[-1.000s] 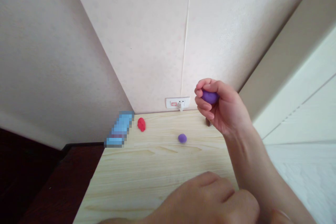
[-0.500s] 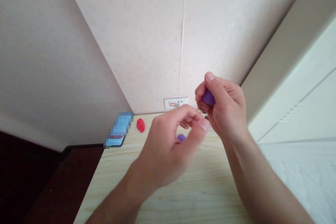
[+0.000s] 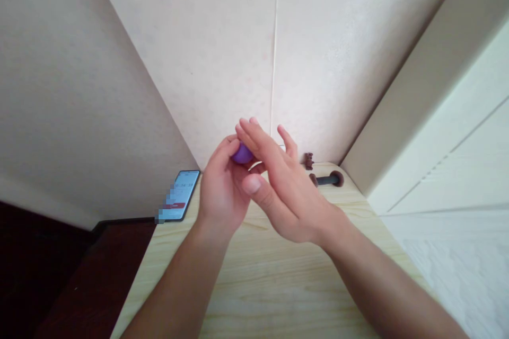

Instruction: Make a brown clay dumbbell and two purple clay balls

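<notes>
A smooth purple lump [image 3: 242, 153], like modelling clay, rests in my left hand [image 3: 220, 190], whose fingers curve around it. From the right, my right hand [image 3: 288, 190] reaches over with its fingers stretched out and its thumb apart. The right fingers lie against or just above the lump; I cannot tell which. Both hands are raised above the far half of a pale wooden table [image 3: 262, 286]. My hands block the view of the tabletop behind them.
A phone [image 3: 183, 196] with a lit screen leans at the table's back left corner. At the back right lie a small dumbbell-shaped object [image 3: 328, 179] and a little brown figurine [image 3: 309, 161]. The wall [image 3: 222, 63] rises right behind the table.
The purple lump has passed from my right hand to my left. My right hand has moved left and its fingers have straightened. The red lump and second purple piece are now hidden.
</notes>
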